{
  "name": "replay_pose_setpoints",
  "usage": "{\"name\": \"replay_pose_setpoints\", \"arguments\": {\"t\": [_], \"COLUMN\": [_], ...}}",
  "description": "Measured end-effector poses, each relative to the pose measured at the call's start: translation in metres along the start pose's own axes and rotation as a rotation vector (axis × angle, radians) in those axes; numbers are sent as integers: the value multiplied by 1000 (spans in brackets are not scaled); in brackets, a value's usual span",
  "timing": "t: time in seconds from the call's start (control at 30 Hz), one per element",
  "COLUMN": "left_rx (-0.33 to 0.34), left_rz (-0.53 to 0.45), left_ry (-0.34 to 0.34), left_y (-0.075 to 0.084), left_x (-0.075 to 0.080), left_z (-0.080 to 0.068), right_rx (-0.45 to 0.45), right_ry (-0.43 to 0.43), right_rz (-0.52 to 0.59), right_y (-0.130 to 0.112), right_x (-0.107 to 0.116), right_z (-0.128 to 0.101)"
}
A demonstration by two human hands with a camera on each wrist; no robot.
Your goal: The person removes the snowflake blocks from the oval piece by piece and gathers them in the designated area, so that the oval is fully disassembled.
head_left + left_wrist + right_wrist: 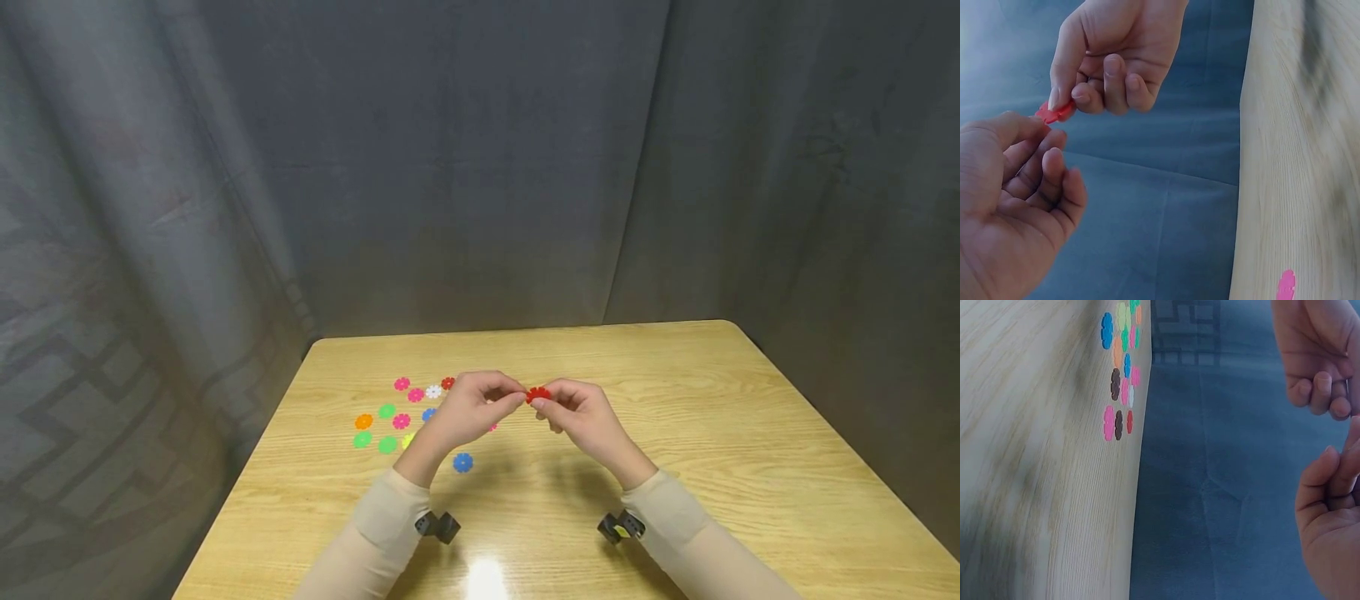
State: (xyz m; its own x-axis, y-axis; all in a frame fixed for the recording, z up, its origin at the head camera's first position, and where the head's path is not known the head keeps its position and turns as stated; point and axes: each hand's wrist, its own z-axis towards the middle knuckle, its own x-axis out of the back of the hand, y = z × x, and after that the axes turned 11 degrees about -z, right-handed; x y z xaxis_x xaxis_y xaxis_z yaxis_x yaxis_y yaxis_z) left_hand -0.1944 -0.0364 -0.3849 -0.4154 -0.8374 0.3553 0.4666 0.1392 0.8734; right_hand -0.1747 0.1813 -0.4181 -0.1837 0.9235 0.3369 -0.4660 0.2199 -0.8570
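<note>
Above the middle of the wooden table (697, 417) my two hands meet fingertip to fingertip. A small red flower-shaped disc (537, 393) sits between them. My right hand (542, 402) pinches it between thumb and forefinger, which the left wrist view shows plainly: right hand (1066, 103), red disc (1052, 114). My left hand (517, 400) has curled fingers, and its thumb and forefinger touch the disc's other edge (1041, 134). In the right wrist view both hands show, the right hand (1335, 462) below the left hand (1322, 387), with the disc hidden.
Several flat flower discs lie on the table left of my hands: pink (402, 383), white (433, 391), orange (363, 422), green (387, 445), and a blue one (462, 462) nearest me. A dark curtain (480, 167) hangs behind and to both sides.
</note>
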Motion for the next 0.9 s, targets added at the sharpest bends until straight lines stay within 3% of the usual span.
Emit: {"name": "replay_pose_setpoints", "arguments": {"t": [0.3, 0.47, 0.6, 0.77, 0.9], "left_rx": [76, 158, 243, 353, 402], "left_rz": [-38, -82, -73, 33, 139], "left_ry": [11, 63, 76, -16, -86], "left_y": [1, -10, -31, -63, -77], "left_x": [0, 7, 9, 1, -7], "left_z": [2, 4, 7, 11, 12], "right_rx": [-40, -92, -139, -151, -146], "right_ry": [24, 132, 245, 292, 275], "right_rz": [9, 8, 17, 19, 21], "right_y": [-1, 1, 2, 3, 2], "right_x": [1, 2, 4, 5, 5], "right_z": [0, 1, 3, 4, 3]}}
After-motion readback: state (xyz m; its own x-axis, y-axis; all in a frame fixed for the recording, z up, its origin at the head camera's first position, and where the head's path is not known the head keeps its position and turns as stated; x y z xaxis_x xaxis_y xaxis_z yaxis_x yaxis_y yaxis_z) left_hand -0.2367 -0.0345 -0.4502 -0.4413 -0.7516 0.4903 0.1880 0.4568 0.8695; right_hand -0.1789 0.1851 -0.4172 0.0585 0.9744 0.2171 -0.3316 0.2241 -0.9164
